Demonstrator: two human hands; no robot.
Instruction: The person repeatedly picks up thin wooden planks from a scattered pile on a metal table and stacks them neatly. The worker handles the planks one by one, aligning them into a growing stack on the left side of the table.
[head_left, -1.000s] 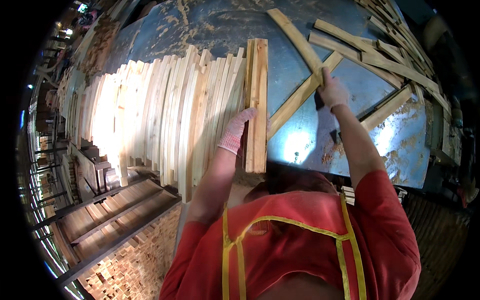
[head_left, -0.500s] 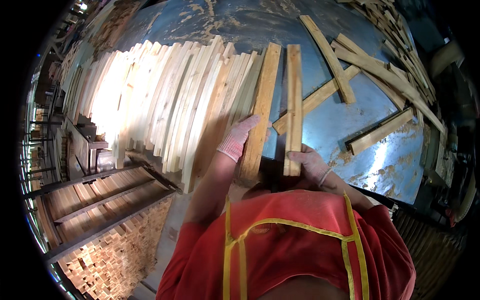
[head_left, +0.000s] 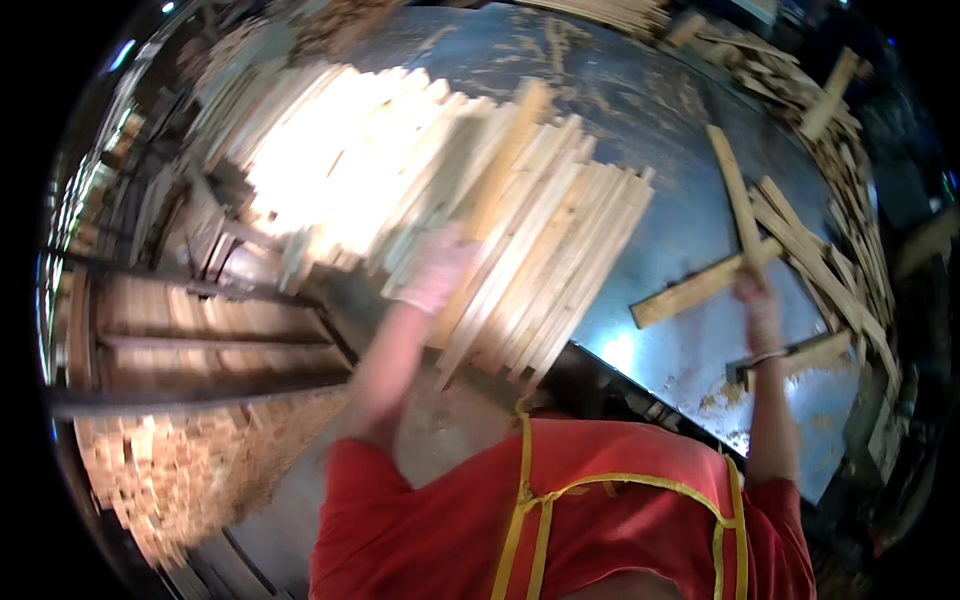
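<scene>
left hand (head_left: 440, 268), gloved, blurred, fingers closed on wood slat (head_left: 500, 165) at frame centre; right hand (head_left: 757, 300) gripping slat (head_left: 737, 205) on blue counter (head_left: 660, 130), right.

I see strong glare washing out the pale wooden slats (head_left: 330, 170) toward the blue metal table's (head_left: 660, 130) upper left corner. The gloved left hand (head_left: 440, 265) shows motion blur. Fisheye distortion bends the edges; the rim falls dark.

The left hand (head_left: 440, 268) is smeared by motion blur, so its grip on the slat (head_left: 505, 150) cannot be made out. The right hand (head_left: 760, 310) is blurred too, its fingers unclear against the loose stick (head_left: 700, 288). The far scrap pile (head_left: 850, 150) melts into the dark rim.
</scene>
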